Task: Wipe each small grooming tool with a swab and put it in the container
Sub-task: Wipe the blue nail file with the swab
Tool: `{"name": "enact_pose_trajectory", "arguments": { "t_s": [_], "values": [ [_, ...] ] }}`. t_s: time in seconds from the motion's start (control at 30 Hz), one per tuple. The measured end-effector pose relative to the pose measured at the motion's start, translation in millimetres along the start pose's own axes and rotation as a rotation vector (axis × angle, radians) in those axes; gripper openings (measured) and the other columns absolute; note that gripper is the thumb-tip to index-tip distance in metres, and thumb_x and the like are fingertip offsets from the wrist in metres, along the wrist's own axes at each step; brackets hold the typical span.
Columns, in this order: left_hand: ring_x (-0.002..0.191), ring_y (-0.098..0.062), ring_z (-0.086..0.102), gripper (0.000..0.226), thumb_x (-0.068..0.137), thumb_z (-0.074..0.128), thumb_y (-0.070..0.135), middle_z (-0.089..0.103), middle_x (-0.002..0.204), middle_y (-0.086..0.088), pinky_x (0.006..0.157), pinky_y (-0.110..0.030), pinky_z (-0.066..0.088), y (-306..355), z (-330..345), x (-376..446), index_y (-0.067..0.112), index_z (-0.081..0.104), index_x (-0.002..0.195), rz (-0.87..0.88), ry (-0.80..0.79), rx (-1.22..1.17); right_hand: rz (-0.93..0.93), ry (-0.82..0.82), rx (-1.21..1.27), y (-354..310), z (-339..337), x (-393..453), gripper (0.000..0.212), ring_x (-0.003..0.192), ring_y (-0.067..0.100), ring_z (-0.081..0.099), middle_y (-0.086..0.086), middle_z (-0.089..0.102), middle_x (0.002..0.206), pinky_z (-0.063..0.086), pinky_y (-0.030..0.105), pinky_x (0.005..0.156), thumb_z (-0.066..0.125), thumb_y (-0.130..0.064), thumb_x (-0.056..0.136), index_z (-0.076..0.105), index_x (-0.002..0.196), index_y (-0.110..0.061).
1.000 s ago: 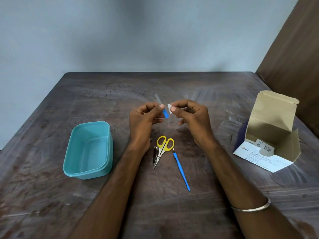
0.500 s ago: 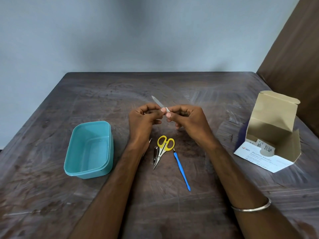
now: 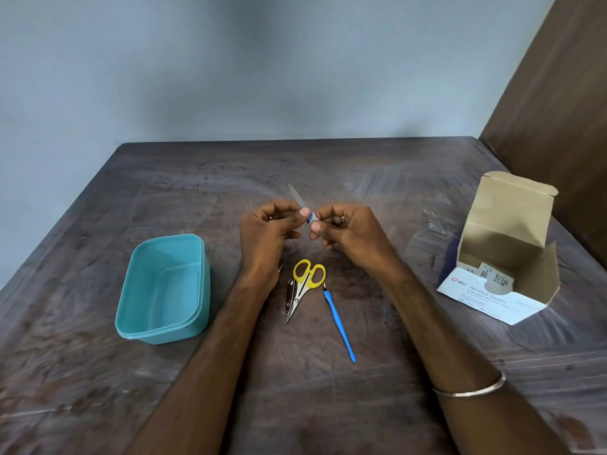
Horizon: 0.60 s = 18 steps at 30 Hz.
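Observation:
My left hand [image 3: 269, 228] pinches a small nail file [image 3: 297, 198] with a metal blade and blue handle; its tip points up and away. My right hand [image 3: 345, 229] pinches a white swab [image 3: 313, 219] against the file's blue handle, just right of my left thumb. Below my hands on the table lie yellow-handled scissors [image 3: 307, 280], a metal nail clipper [image 3: 289, 295] and a slim blue-handled tool [image 3: 340, 326]. A teal plastic container [image 3: 164, 290] stands empty at the left.
An opened cardboard box of alcohol swabs [image 3: 502, 254] lies on its side at the right. The dark wooden table [image 3: 328, 389] meets a grey wall at the back; a brown panel [image 3: 558, 93] rises at the right.
My right hand slid the swab along the file, up onto the blade and back down to the blue handle. My left hand kept its hold. The tools on the table have not moved.

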<state>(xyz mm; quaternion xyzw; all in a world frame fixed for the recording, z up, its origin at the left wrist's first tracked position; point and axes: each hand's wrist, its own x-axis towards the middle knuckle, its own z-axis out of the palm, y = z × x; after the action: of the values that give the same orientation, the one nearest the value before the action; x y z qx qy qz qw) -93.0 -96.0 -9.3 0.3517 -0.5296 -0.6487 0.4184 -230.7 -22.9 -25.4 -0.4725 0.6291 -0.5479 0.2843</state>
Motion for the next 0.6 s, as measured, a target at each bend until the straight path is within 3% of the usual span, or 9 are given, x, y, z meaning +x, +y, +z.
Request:
{"name": "enact_pose_trajectory", "arguments": {
  "t_s": [0.13, 0.27, 0.33, 0.4, 0.5, 0.6],
  "values": [
    [0.086, -0.025, 0.072, 0.009, 0.081, 0.076, 0.008, 0.076, 0.091, -0.012, 0.068, -0.033, 0.055, 2, -1, 0, 0.015, 0.071, 0.082, 0.021, 0.018, 0.014, 0.005, 0.067, -0.032, -1, 0, -2, 0.013, 0.052, 0.011, 0.058, 0.008, 0.073, 0.067, 0.051, 0.029, 0.056, 0.076, -0.022, 0.088, 0.073, 0.082, -0.011],
    [0.072, -0.018, 0.070, 0.008, 0.082, 0.075, 0.003, 0.073, 0.077, -0.007, 0.062, -0.028, 0.055, 7, 1, -3, 0.004, 0.069, 0.088, 0.055, 0.083, -0.030, -0.048, 0.122, -0.103, 0, 2, -2, 0.011, 0.053, 0.008, 0.059, 0.002, 0.073, 0.069, 0.052, 0.034, 0.058, 0.075, -0.026, 0.089, 0.075, 0.082, -0.018],
    [0.067, -0.016, 0.069, 0.008, 0.083, 0.074, 0.002, 0.071, 0.074, -0.008, 0.059, -0.027, 0.056, 12, 2, -4, 0.002, 0.069, 0.089, 0.095, 0.140, -0.047, -0.082, 0.167, -0.171, 4, 2, -1, 0.007, 0.063, 0.010, 0.066, -0.006, 0.071, 0.069, 0.056, 0.036, 0.060, 0.075, -0.028, 0.088, 0.075, 0.083, -0.024],
    [0.064, -0.016, 0.069, 0.007, 0.084, 0.073, 0.003, 0.071, 0.076, -0.010, 0.058, -0.027, 0.057, 15, 1, -7, 0.003, 0.070, 0.090, 0.170, 0.192, 0.019, -0.121, 0.198, -0.280, 9, 0, 0, 0.009, 0.070, 0.009, 0.066, -0.010, 0.070, 0.074, 0.057, 0.036, 0.064, 0.075, -0.032, 0.088, 0.076, 0.085, -0.023],
    [0.063, -0.015, 0.069, 0.012, 0.084, 0.074, 0.005, 0.074, 0.078, -0.009, 0.060, -0.028, 0.058, 19, -2, -13, 0.005, 0.074, 0.095, 0.251, 0.243, 0.169, -0.202, 0.210, -0.420, 14, 0, 1, 0.012, 0.066, 0.002, 0.059, -0.010, 0.071, 0.082, 0.051, 0.031, 0.064, 0.076, -0.034, 0.087, 0.076, 0.088, -0.022],
    [0.067, -0.017, 0.070, 0.024, 0.084, 0.074, 0.008, 0.074, 0.082, -0.008, 0.061, -0.027, 0.059, 32, -8, -25, 0.009, 0.073, 0.108, 0.315, 0.253, 0.323, -0.224, 0.201, -0.463, 16, 1, 1, 0.013, 0.068, 0.005, 0.059, -0.005, 0.075, 0.087, 0.054, 0.034, 0.066, 0.077, -0.032, 0.086, 0.078, 0.093, -0.022]
  ]
}}
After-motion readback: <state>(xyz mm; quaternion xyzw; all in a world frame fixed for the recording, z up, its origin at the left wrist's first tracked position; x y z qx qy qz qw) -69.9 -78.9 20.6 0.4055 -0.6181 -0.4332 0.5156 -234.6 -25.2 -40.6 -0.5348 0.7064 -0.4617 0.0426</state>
